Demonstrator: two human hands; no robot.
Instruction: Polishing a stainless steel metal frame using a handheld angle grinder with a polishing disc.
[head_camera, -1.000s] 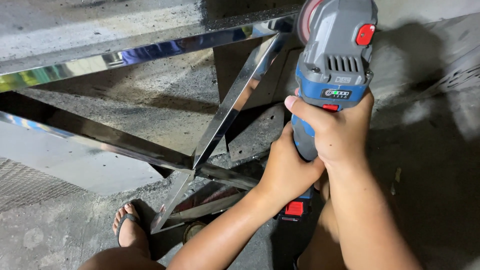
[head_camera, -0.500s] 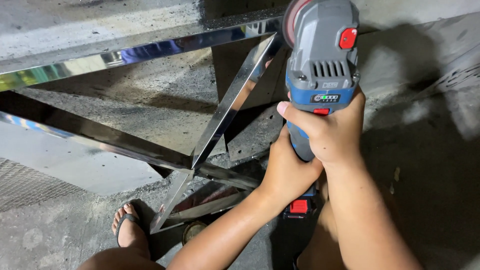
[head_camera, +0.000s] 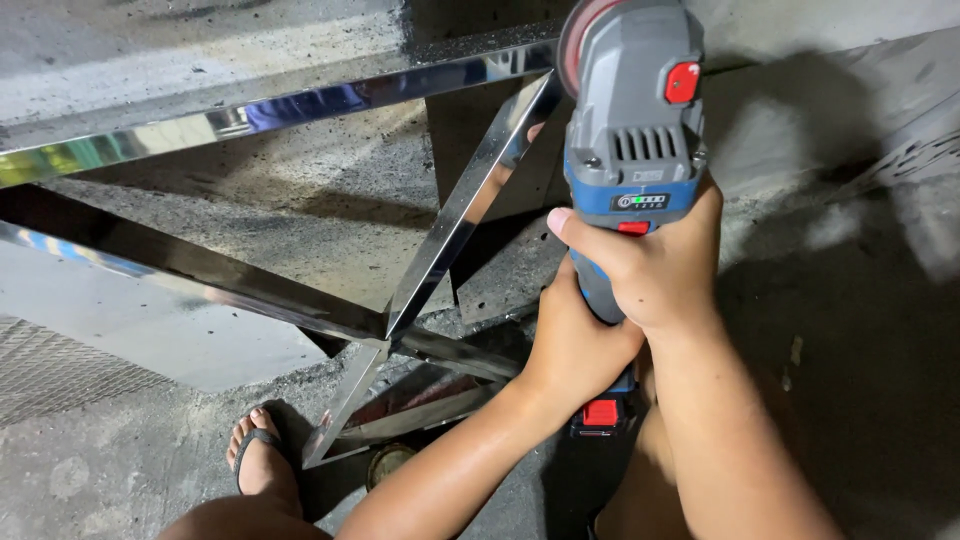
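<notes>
A: Tool in hand?
B: Cordless angle grinder, grey body with a blue band and red switches. Both hands on it. Right hand is wrapped round the handle just under the blue band, fingers curled tight over the front, index fingertip lying across it.
A: Left hand?
B: Left hand sits lower on the same handle, closed round it from the near side, just below the right and touching it. Its fingers are mostly hidden behind the grip. The red-tabbed battery pack shows below that wrist.
A: Where is the grinder against the frame?
B: Head end up, at the polished steel frame's top right corner. The reddish disc stands edge-on just right of where the diagonal bar meets the top rail. Whether the disc actually touches the metal, I cannot tell; the grinder body covers that spot.
A: Frame itself?
B: Mirror-bright square tube. The top rail runs left from the grinder, a second rail slants below it, and the diagonal crosses that one at a welded joint.
A: Around it?
B: Rough concrete floor under the frame. A foot in a black sandal rests below the frame's lower tip.
</notes>
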